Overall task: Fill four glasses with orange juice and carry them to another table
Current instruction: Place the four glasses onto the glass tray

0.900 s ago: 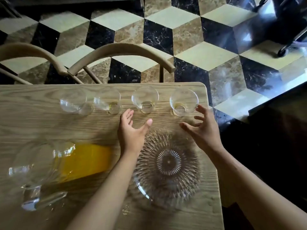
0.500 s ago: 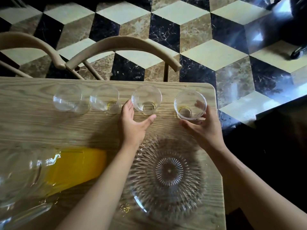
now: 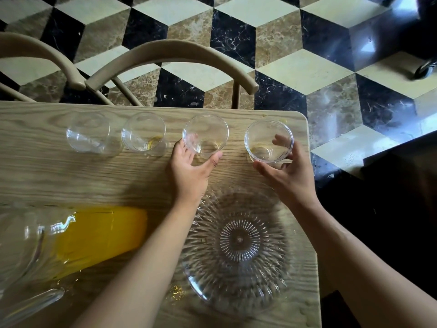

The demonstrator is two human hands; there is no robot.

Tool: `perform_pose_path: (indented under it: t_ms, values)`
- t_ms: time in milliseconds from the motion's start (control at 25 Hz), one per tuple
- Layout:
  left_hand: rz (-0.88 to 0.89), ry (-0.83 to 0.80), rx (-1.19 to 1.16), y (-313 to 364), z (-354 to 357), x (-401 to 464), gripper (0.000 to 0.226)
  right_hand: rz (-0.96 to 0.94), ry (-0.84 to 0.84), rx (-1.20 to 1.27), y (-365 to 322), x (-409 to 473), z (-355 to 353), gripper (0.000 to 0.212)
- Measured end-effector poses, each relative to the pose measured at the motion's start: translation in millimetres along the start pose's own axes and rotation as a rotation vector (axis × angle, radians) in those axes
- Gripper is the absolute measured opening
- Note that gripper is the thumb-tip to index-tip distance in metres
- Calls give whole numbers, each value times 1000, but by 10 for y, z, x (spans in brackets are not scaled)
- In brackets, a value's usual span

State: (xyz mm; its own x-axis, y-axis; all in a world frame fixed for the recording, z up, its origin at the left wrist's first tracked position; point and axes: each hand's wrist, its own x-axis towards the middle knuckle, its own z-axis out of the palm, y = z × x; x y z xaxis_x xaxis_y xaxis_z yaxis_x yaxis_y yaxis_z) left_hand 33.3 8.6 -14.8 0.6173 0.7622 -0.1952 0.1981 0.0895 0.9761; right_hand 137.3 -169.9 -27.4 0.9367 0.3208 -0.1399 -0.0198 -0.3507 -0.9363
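Observation:
A row of clear glasses stands along the far edge of the wooden table (image 3: 71, 176). My left hand (image 3: 189, 171) curls round the third glass (image 3: 205, 134), thumb on its right side and fingers on its left. My right hand (image 3: 287, 171) grips the rightmost glass (image 3: 268, 140), fingers behind it and thumb in front. Both held glasses hold only a trace of yellow at the bottom. The second glass (image 3: 143, 132) and the leftmost glass (image 3: 88, 133) stand untouched. A glass pitcher (image 3: 71, 235) with orange juice stands at the near left.
A ribbed clear glass plate (image 3: 238, 252) lies on the table under and between my forearms. Two beige chair backs (image 3: 170, 53) curve just beyond the table's far edge. The table's right edge drops to a patterned marble floor. Small juice drops dot the table.
Both hands moved forward from the table top and closed round the two right-hand glasses. The view shifted slightly; the pitcher now sits further left in the frame.

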Motion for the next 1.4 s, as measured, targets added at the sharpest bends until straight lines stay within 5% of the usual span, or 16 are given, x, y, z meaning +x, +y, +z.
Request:
perform_pose_path:
  t_ms: [760, 1400]
  values:
    - [27, -101, 145, -217, -550, -1057, 73, -128, 19, -305, -8, -1222, -195, 77]
    - [16, -180, 166, -487, -540, -1276, 78, -172, 43, -419, 180, -1381, -243, 79]
